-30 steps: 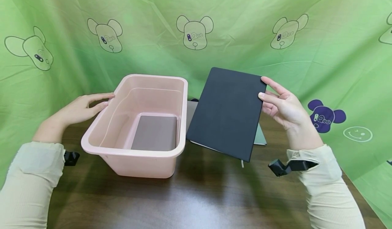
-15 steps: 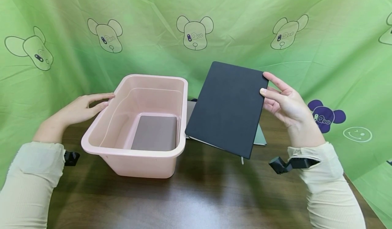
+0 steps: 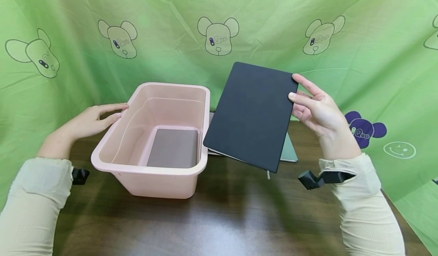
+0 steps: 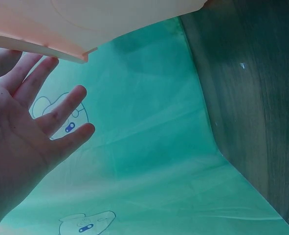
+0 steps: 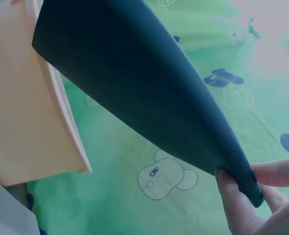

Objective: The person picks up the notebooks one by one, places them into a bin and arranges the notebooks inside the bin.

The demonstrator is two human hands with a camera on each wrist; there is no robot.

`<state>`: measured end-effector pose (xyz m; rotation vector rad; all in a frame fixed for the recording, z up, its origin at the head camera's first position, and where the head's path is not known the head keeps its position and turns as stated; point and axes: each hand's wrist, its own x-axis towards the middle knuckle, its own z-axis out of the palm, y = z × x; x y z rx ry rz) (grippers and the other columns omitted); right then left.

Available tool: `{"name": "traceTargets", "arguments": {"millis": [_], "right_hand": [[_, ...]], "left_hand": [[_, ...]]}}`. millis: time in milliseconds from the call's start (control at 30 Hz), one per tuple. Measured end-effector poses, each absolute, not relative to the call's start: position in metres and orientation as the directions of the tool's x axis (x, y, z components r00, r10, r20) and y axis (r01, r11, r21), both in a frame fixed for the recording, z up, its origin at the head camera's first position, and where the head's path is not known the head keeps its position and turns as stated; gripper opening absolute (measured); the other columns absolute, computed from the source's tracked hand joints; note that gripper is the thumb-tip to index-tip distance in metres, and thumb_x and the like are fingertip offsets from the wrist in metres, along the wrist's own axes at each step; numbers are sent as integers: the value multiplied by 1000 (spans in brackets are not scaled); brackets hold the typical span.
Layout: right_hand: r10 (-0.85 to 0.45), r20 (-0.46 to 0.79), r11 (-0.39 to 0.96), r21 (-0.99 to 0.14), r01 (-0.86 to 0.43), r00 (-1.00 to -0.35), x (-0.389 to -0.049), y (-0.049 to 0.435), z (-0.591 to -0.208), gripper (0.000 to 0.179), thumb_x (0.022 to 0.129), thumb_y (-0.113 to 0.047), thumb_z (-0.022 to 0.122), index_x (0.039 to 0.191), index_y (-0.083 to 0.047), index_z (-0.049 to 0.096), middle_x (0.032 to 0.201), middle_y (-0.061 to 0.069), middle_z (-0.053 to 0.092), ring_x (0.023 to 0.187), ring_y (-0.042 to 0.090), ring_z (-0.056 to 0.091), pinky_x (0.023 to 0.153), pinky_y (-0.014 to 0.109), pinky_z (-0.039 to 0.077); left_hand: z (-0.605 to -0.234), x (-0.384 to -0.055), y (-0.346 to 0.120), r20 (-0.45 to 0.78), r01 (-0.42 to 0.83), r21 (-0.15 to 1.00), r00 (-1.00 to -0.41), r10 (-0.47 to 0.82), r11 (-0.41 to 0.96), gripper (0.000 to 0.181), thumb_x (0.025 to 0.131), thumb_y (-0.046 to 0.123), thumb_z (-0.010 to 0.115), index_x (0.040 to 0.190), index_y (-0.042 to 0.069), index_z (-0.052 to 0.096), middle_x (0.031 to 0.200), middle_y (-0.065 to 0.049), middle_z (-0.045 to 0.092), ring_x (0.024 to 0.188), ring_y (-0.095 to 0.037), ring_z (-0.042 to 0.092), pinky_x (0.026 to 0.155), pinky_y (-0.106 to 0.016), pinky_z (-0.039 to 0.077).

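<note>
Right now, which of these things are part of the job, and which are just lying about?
Part of the job:
dark notebook, pinched by the right hand
pink tub, its rim touched by the left hand
brown book lying in the tub, probably

Just about:
green book on the table, mostly hidden, perhaps involved too
green curtain behind

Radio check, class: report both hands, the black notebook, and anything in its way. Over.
Right hand: pinching black notebook. Left hand: touching pink bin. Notebook raised, tilted. Possibly in the way: bin's rim beside notebook's corner; contact unclear.
</note>
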<state>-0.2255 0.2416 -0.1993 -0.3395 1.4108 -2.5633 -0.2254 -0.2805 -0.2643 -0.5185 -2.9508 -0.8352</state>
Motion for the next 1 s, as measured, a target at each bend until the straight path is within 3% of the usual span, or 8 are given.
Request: {"name": "traceTargets", "arguments": {"millis": [1000], "right_hand": [[-262,133,-567,-823,40,-956,-227,239,-184,52,87,16,49,126,-16,59,96,14,65,75,29,70,66,34,59]], "left_hand": [[-266,-227,-282,118,322,506,-945,305,800,47,98,32,45,141,14,43,143,-19,43,131,-44,37,100,-63,32]]}}
